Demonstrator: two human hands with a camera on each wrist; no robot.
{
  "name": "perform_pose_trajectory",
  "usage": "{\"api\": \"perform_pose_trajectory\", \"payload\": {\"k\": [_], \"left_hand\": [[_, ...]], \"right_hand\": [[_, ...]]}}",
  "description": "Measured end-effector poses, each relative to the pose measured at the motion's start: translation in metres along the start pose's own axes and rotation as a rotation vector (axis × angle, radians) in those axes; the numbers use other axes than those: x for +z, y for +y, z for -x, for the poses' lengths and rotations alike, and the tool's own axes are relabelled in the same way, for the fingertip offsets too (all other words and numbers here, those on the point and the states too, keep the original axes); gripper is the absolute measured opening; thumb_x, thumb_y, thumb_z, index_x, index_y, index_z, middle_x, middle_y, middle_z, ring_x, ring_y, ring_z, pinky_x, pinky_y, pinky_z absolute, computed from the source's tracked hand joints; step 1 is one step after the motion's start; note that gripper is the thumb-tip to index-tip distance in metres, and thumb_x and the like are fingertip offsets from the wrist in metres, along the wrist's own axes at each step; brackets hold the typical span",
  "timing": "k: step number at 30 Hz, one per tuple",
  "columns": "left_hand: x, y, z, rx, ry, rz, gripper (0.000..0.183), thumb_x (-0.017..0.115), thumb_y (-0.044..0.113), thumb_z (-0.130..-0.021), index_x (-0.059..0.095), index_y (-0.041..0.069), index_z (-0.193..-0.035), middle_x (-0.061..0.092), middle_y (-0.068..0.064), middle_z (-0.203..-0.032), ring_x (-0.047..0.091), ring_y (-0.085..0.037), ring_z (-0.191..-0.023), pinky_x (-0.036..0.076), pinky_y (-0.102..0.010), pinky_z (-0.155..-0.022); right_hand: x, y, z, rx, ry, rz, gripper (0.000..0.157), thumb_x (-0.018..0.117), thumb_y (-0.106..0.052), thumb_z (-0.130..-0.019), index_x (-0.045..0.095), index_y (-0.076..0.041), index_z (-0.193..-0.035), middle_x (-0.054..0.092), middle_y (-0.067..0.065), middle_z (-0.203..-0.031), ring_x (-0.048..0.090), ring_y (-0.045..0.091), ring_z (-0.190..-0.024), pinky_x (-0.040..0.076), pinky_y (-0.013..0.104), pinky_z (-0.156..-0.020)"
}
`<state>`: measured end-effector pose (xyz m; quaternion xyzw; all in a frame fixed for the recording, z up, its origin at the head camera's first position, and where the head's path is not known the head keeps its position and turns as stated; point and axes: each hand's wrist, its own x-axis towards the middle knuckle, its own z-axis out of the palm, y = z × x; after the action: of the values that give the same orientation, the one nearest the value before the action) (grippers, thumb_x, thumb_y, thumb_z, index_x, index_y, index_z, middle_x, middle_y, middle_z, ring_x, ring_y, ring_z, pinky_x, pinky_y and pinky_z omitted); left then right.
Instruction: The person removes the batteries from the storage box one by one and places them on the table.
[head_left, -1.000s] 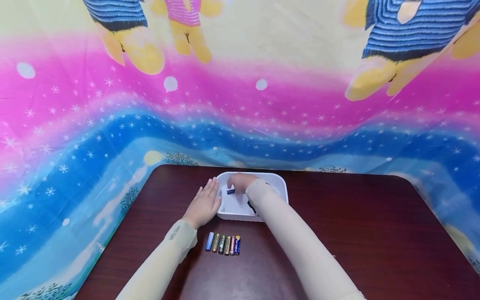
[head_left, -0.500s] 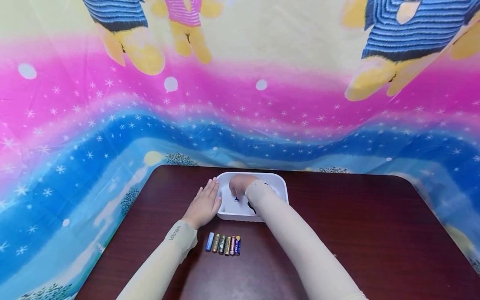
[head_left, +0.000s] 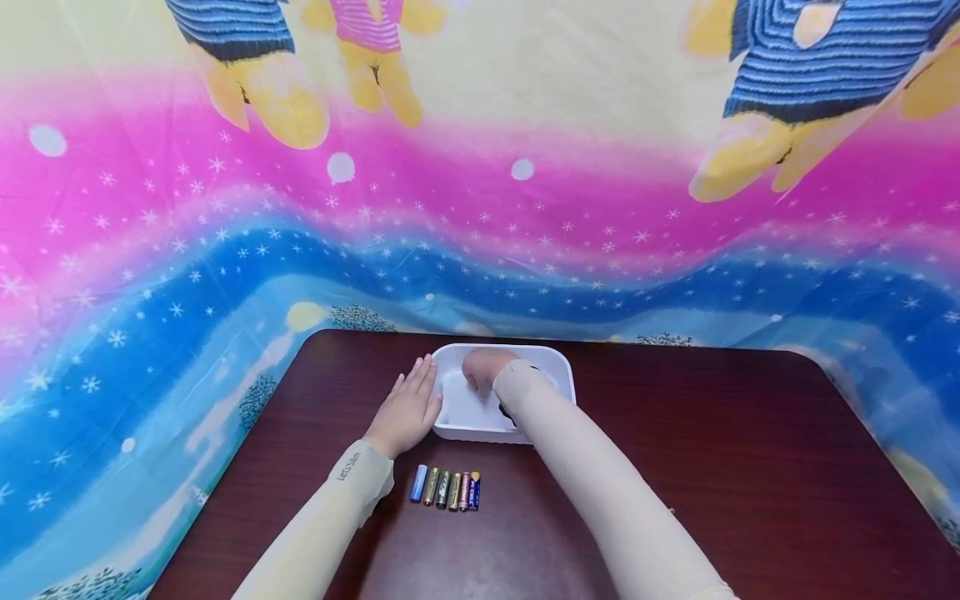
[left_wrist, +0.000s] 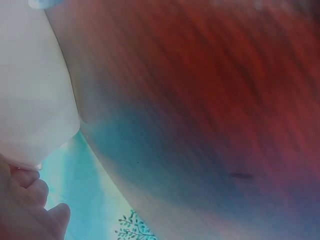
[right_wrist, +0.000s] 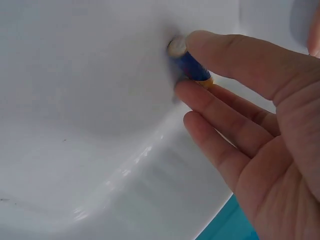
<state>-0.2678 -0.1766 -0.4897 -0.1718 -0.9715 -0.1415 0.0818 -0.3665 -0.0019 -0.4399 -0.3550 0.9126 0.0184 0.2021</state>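
Note:
In the right wrist view, my right hand (right_wrist: 270, 130) pinches a blue battery (right_wrist: 192, 66) with a yellow end between thumb and fingers, low over the floor of a white plastic tray (right_wrist: 75, 100). From the head camera the same right hand (head_left: 483, 371) is inside the tray (head_left: 480, 433), and the battery is hidden by it. My left hand (head_left: 401, 412) lies with straight fingers against the tray's left side. Part of that left hand (left_wrist: 30, 205) shows at the lower left of the left wrist view, beside the tray wall (left_wrist: 35, 90).
A row of several batteries (head_left: 444, 490), blue, gold, green and pink, lies on the dark brown table (head_left: 712, 450) in front of the tray. Something black (head_left: 506, 412) shows beside the right wrist. A printed cloth (head_left: 480, 208) hangs behind the table.
The blue battery was visible under the right hand and is now hidden in the head view. That hand has shifted slightly to the right within the tray. The left hand stays against the tray.

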Motion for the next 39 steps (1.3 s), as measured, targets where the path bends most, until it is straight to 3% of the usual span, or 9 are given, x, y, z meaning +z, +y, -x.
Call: {"api": "perform_pose_trajectory", "payload": {"k": [4, 11, 21, 39], "left_hand": [[0.0, 0.0, -0.001, 0.003, -0.006, -0.005, 0.058, 0.031, 0.035, -0.101, 0.024, 0.002, -0.148, 0.017, -0.011, -0.155, 0.012, -0.025, -0.143, 0.019, -0.049, -0.112], [0.0, -0.001, -0.002, -0.007, -0.014, -0.011, 0.058, 0.032, 0.035, -0.101, 0.022, 0.003, -0.149, 0.015, -0.009, -0.156, 0.011, -0.023, -0.143, 0.018, -0.048, -0.112], [-0.001, 0.0, -0.003, -0.016, -0.011, -0.015, 0.058, 0.036, 0.033, -0.101, 0.022, 0.002, -0.148, 0.016, -0.009, -0.155, 0.011, -0.022, -0.143, 0.02, -0.048, -0.112], [-0.001, 0.001, 0.001, -0.013, 0.0, -0.001, 0.058, 0.038, 0.032, -0.1, 0.025, 0.002, -0.148, 0.019, -0.011, -0.155, 0.015, -0.026, -0.142, 0.02, -0.049, -0.112]], "right_hand": [[-0.003, 0.001, 0.006, 0.021, -0.012, -0.005, 0.02, 0.08, -0.002, -0.07, 0.068, -0.01, -0.084, 0.061, -0.004, -0.075, 0.052, 0.012, -0.072, 0.047, 0.025, -0.069], [-0.004, 0.005, 0.013, 0.013, -0.012, 0.007, 0.043, 0.082, -0.004, -0.069, 0.062, -0.008, -0.106, 0.063, 0.0, -0.096, 0.053, 0.013, -0.082, 0.046, 0.027, -0.077], [0.008, 0.027, 0.0, 0.056, -0.026, -0.048, 0.036, 0.086, -0.011, -0.066, 0.063, -0.016, -0.094, 0.058, -0.006, -0.083, 0.054, 0.013, -0.08, 0.047, 0.027, -0.073], [0.008, 0.027, 0.015, 0.078, -0.057, -0.079, 0.034, 0.085, -0.019, -0.067, 0.065, -0.017, -0.095, 0.059, -0.007, -0.083, 0.054, 0.013, -0.076, 0.047, 0.028, -0.068]]}}
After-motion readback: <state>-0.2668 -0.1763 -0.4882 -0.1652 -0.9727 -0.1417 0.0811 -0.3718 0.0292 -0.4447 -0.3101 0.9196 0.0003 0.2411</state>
